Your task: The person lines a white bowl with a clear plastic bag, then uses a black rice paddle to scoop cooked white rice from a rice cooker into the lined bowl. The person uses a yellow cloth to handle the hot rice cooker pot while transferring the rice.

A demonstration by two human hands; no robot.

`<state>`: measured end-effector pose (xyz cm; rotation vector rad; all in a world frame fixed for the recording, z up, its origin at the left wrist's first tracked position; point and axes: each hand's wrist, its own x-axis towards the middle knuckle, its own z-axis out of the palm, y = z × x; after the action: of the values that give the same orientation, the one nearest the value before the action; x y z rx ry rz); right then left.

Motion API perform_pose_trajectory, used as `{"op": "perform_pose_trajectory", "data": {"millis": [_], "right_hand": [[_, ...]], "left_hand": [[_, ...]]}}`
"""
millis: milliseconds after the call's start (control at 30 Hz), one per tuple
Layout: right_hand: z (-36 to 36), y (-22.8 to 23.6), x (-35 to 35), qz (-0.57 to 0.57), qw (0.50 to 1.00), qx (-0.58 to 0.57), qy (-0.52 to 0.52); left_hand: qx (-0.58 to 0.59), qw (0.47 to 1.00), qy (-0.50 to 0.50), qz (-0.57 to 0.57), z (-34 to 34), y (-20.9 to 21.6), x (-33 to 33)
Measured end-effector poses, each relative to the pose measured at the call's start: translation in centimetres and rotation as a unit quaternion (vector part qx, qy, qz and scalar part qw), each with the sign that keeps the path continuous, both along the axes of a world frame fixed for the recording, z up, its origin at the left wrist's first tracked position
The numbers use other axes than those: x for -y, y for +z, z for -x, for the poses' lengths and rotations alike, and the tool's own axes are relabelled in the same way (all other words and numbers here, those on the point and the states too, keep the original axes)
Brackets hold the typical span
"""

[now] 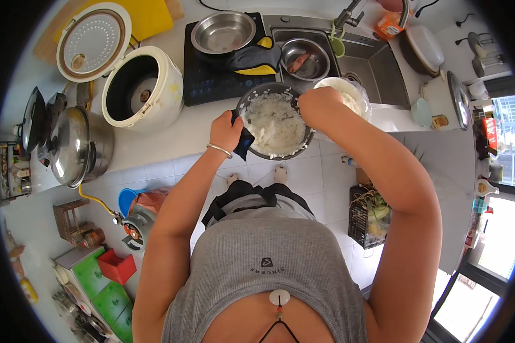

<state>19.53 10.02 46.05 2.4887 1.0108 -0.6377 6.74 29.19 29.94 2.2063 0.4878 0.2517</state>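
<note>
A dark inner pot (pixel 269 88) full of cooked white rice (pixel 276 126) is tilted toward me at the counter's front edge. My left hand (pixel 226 132) is closed around a black cloth (pixel 244 142) at the pot's left rim. My right hand (pixel 320 106) is closed over the pot's right rim; what its fingers hold, if anything, is hidden. Just beyond that hand stands a white bowl (pixel 365 96) lined with a clear bag, with rice inside, partly covered by the hand and forearm.
An open white rice cooker (pixel 169 86) sits at left, its lid (pixel 94 43) raised. A steel basin (pixel 223 32) and a black-and-yellow mitt (pixel 256 60) rest on the black cooktop (pixel 203 88). Behind the bowl is a sink (pixel 377 74). A lidded steel pot (pixel 74 143) stands far left.
</note>
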Motion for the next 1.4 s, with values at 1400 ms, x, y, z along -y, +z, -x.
{"op": "perform_pose_trajectory", "data": {"millis": [1400], "right_hand": [[2.8, -9.5, 2.2, -0.389, 0.648, -0.419, -0.503]], "left_hand": [[-0.107, 0.921, 0.008, 0.376, 0.3, 1.1, -1.4]]}}
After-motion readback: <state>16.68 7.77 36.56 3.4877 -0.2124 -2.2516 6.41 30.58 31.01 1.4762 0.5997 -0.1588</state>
